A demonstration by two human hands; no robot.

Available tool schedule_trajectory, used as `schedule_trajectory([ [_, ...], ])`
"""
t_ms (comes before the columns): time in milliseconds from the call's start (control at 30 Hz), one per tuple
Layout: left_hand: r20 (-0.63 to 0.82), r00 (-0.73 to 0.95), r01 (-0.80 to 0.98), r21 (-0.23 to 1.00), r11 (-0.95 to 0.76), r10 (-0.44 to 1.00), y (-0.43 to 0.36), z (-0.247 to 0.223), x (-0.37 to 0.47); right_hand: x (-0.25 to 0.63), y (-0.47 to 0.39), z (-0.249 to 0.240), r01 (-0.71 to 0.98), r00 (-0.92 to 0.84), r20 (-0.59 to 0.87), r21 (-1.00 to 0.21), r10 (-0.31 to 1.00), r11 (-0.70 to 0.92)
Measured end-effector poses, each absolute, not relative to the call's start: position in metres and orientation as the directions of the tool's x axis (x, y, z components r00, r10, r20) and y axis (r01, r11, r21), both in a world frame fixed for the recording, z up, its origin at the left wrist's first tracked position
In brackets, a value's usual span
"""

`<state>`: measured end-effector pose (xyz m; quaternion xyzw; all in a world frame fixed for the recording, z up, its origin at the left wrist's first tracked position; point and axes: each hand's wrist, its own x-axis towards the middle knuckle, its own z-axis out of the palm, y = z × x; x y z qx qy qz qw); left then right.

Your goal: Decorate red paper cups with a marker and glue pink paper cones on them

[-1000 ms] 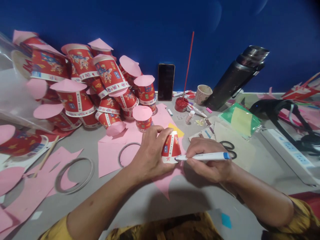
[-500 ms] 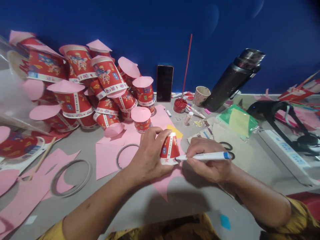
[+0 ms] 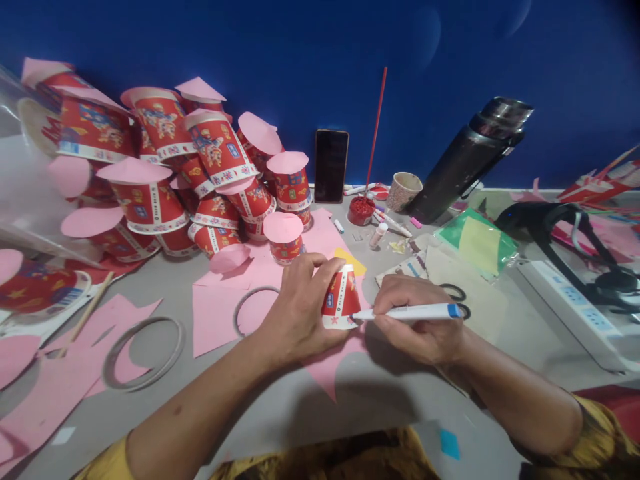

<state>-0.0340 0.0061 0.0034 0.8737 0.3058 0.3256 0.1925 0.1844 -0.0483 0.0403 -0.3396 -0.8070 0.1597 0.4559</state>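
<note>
A red paper cup [image 3: 341, 300] stands upside down, its white rim with flower marks at the bottom. My left hand [image 3: 301, 307] is closed round its left side, fingers over the top and thumb low by the rim. My right hand [image 3: 421, 320] pinches a white marker [image 3: 417, 312] with a blue end, whose tip touches or nearly touches the rim's right part. Pink paper [image 3: 325, 373] lies beneath the cup. Behind my left hand stands a small red cup with a pink paper disc [image 3: 283, 228] on top.
Many red cups with pink tops [image 3: 145, 200] are piled at the left. Two grey rings [image 3: 113, 353] lie near pink sheets. A phone [image 3: 331, 167], a black flask [image 3: 465, 160] and a mug-like cup [image 3: 404, 191] stand behind. A power strip [image 3: 575, 313] and scissors [image 3: 453, 291] are right.
The view has shifted very slightly. Both hands keep their hold, and the marker tip stays at the cup's rim with hardly any movement.
</note>
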Motion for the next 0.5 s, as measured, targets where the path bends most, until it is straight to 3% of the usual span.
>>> schedule_trajectory([
  [500,0.453,0.606,0.418,0.519,-0.746,0.654,0.0055,0.0043,-0.0332,0.1821,-0.0492,0.0399,0.386,-0.354,0.630,-0.575,0.692,0.721],
])
